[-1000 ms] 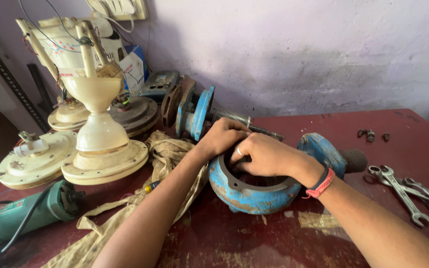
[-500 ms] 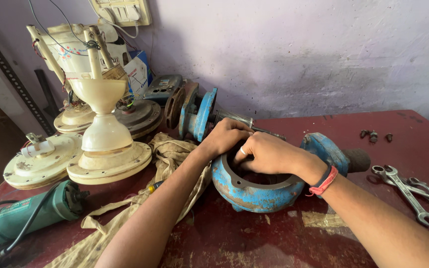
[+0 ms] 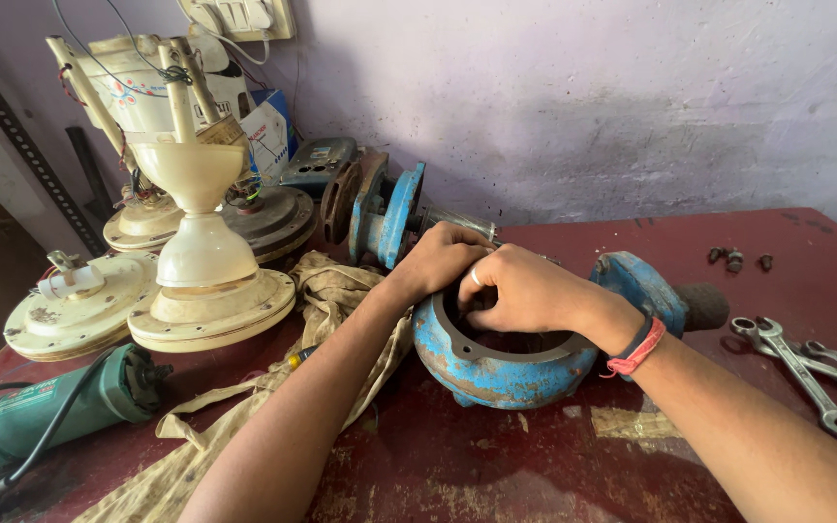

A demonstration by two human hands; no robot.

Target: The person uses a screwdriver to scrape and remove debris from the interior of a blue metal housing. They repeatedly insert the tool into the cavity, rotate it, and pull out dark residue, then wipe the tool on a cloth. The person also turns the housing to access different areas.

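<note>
Mid-bench, our left hand (image 3: 443, 257) and right hand (image 3: 525, 289) curl into the blue pump casing (image 3: 496, 363) — grip unclear — so we best steady its rim.

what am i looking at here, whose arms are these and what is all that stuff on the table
The picture comes from a camera worn on a person's head, looking down at their own two bare arms; no machine is involved. Both hands work at a round blue metal pump housing with chipped paint, standing on a worn dark red table. The left hand grips its far rim. The right hand, with a red band at the wrist, reaches into the opening; what its fingers touch inside is hidden.

Around it lie a beige cloth strap, a green angle grinder at the left edge, cream ceiling fan parts stacked behind it, a second blue pump part by the wall, several steel spanners on the right, and a few small dark nuts beyond them.
</note>
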